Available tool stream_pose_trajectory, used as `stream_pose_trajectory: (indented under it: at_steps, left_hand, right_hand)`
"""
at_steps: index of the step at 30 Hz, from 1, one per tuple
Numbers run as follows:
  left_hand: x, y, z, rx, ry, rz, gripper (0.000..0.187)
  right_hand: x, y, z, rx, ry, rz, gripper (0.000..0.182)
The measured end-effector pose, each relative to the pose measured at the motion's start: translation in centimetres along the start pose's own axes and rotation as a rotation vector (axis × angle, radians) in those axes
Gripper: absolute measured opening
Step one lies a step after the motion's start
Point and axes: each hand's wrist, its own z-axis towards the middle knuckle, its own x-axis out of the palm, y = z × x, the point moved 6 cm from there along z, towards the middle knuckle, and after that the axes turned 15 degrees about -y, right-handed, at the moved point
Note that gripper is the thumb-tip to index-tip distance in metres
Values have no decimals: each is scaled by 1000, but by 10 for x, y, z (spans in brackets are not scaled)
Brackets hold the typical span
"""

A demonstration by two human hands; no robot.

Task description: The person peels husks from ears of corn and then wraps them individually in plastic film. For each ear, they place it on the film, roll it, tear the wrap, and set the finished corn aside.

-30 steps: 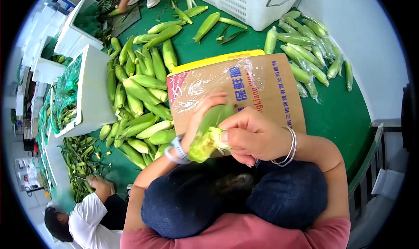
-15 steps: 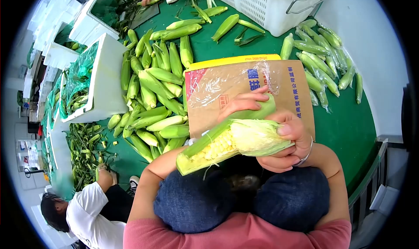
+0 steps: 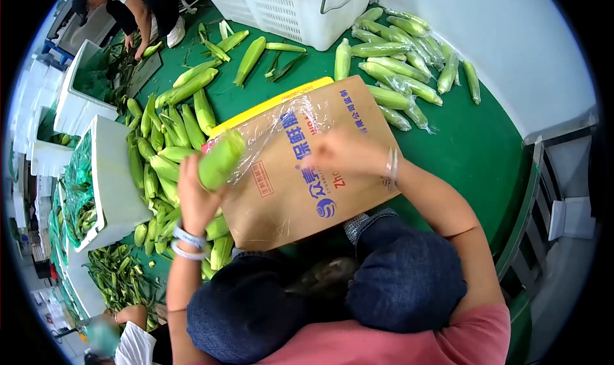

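My left hand (image 3: pixel 197 195) is wrapped round a green corn cob (image 3: pixel 220 160), held tilted above the left part of the cardboard box (image 3: pixel 275 205). My right hand (image 3: pixel 339 150) is over the middle of the box, near a crumpled sheet of clear film (image 3: pixel 256 134); it is blurred by motion, its fingers look curled, and whether it holds anything is too smeared to tell. Left of the box lies a heap of husked green corn (image 3: pixel 167 168). Film-wrapped cobs (image 3: pixel 406 67) lie beyond the box to the right.
A white crate (image 3: pixel 275 13) stands at the back. White foam boxes (image 3: pixel 121 179) with green plastic line the left, by a pile of husk scraps (image 3: pixel 118 272). A co-worker (image 3: pixel 131 7) bends down at the upper left; another person's white sleeve (image 3: pixel 134 346) shows at lower left.
The view has swung right. The hands have parted: the left has moved left with a cob, the right no longer touches it. The exposed yellow kernels are no longer visible.
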Motion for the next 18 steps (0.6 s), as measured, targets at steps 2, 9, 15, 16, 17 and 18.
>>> stream_pose_trajectory:
  at_steps: [2,9,15,16,17,18]
  left_hand:
    - [7,5,24,-12,-21,27,55]
    - [124,-7,76,133,285,-9,54]
    - [146,-18,47,168,538,137,62]
    - [153,-19,39,167,548,140,62]
    - [163,-16,32,204,502,175,61]
    - [171,-13,29,244,449,209,60]
  right_hand:
    - [-17,-44,17,155,-189,-412,54]
    - [7,-134,18,581,112,349,32]
    - [-77,-140,7,320,-196,1398,16]
    - [-82,-116,28,123,-259,1385,16]
    - [-82,-75,40,-232,-440,789,15]
    - [-66,-28,50,-552,-579,156,14]
